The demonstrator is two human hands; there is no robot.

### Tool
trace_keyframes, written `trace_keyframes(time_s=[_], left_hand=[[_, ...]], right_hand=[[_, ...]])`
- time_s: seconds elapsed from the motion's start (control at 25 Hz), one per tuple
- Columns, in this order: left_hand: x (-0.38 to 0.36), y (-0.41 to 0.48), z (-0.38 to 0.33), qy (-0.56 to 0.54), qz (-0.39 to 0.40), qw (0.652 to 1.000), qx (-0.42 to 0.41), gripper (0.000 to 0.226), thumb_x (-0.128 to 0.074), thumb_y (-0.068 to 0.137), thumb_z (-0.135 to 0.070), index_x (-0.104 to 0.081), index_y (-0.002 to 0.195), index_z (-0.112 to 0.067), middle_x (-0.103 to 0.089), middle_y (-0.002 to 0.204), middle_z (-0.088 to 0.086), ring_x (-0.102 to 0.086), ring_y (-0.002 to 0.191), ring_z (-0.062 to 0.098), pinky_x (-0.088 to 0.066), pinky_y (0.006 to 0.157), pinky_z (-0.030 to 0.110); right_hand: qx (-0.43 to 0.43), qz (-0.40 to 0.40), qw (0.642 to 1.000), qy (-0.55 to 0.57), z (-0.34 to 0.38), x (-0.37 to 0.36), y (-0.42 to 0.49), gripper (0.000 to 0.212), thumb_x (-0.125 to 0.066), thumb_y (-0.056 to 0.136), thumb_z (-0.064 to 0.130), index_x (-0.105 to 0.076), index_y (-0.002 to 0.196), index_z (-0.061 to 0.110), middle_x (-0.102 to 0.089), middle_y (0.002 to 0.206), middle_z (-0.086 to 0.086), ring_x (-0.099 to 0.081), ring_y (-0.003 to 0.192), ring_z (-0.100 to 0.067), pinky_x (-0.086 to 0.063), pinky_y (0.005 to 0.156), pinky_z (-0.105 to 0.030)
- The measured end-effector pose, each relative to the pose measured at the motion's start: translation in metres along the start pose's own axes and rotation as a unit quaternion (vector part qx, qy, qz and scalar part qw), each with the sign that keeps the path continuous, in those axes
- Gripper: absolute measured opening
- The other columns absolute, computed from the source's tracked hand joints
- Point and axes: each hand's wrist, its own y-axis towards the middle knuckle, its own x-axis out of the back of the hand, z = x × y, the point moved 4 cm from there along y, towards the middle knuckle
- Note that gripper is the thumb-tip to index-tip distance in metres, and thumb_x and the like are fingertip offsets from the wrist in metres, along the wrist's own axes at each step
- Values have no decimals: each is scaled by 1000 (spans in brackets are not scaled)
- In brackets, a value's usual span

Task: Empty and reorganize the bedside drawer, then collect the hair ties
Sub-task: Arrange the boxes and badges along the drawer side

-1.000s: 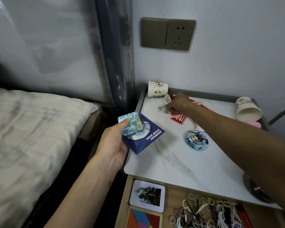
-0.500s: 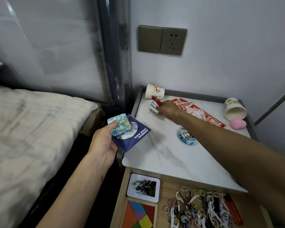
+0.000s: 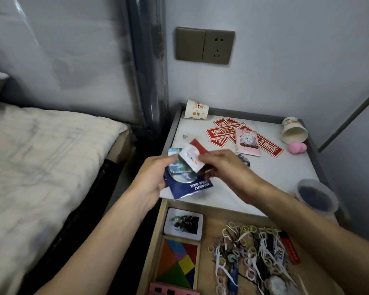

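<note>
My left hand (image 3: 151,177) grips a stack: a dark blue packet (image 3: 188,187) with a round badge and a green-blue card on top, held over the bedside table's left front corner. My right hand (image 3: 224,165) holds a small white and red keychain tag (image 3: 191,159) and presses it onto that stack. Below, the wooden drawer (image 3: 162,211) stands open. A heap of pastel hair ties (image 3: 243,258) and white floss picks fills its right part. A white tin (image 3: 183,223) and a coloured tangram puzzle (image 3: 178,262) lie at its left.
On the white tabletop (image 3: 271,177) lie red paper strips (image 3: 222,130), a pink packet (image 3: 247,141), two tipped paper cups (image 3: 196,109) (image 3: 293,130), a pink sponge (image 3: 297,146) and a clear lidded tub (image 3: 316,195). A bed (image 3: 41,167) is on the left.
My right hand picked the keychain tag up from the back left of the table and brought it to the stack in my left hand. The view tilted down, showing more of the drawer.
</note>
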Motion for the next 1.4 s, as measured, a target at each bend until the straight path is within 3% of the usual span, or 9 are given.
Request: trace_keyframes(time_s=[0.12,0.28,0.36,0.48,0.6,0.76,1.16,1.24,1.4], left_hand=[[-14,-36,15,57,75,995,13,24,-64,93,-15,-71,110,0,-76,98,15,-73,87,26,-57,79,34],[-20,-73,37,175,120,977,-12,17,-71,88,-13,-74,97,0,-76,89,13,-73,77,20,-56,64,22],[-16,-78,51,227,124,966,-15,16,-73,86,-12,-74,93,2,-76,85,13,-72,75,19,-56,66,23],[-11,-76,73,280,139,950,2,14,-73,85,-9,-75,95,1,-76,88,13,-72,78,19,-55,70,24],[-13,-71,88,290,162,943,29,16,-74,85,-12,-76,96,-1,-76,91,15,-72,82,22,-54,76,28],[-19,-67,89,261,145,954,24,17,-77,83,-15,-76,93,-2,-76,86,14,-73,79,24,-56,74,30],[-7,-65,82,359,156,920,26,16,-84,75,-17,-79,89,-9,-77,85,7,-73,88,20,-54,89,35],[9,-56,71,425,127,896,-26,14,-87,69,-18,-81,81,-16,-77,85,3,-72,92,18,-55,92,36],[60,-47,27,520,-62,845,-107,19,-82,73,-18,-73,66,-33,-73,79,-9,-69,86,13,-55,86,33]], right_hand=[[-14,-16,1000,10,-22,2,-46,16,-60,95,11,-71,96,0,-73,79,-14,-64,70,-21,-51,65,-26],[-20,26,998,-54,-44,-3,-85,18,-61,96,22,-69,85,10,-72,71,-7,-61,58,-13,-46,52,-20],[-19,64,990,-126,-60,-11,-98,29,-57,98,32,-68,78,15,-70,68,-1,-60,55,-11,-46,55,-21],[-24,23,985,-168,-89,-6,-101,31,-59,95,42,-68,80,17,-71,70,0,-62,60,-9,-47,63,-27],[-60,21,998,-14,-108,-4,-101,23,-70,90,32,-68,103,13,-74,87,-6,-62,67,-10,-48,63,-25],[-82,4,991,107,-121,-19,-104,18,-68,92,20,-71,107,11,-71,81,0,-60,69,-9,-47,66,-20],[-45,-82,983,155,-125,-22,-96,18,-69,90,17,-68,105,8,-75,98,-10,-70,84,-21,-55,76,-35],[-79,-114,973,184,-138,-17,-92,19,-69,90,13,-65,108,8,-73,103,-13,-71,86,-24,-58,78,-42],[-160,-118,961,192,-169,-9,-87,17,-59,96,6,-60,113,7,-66,113,-14,-70,97,-29,-62,71,-38]])
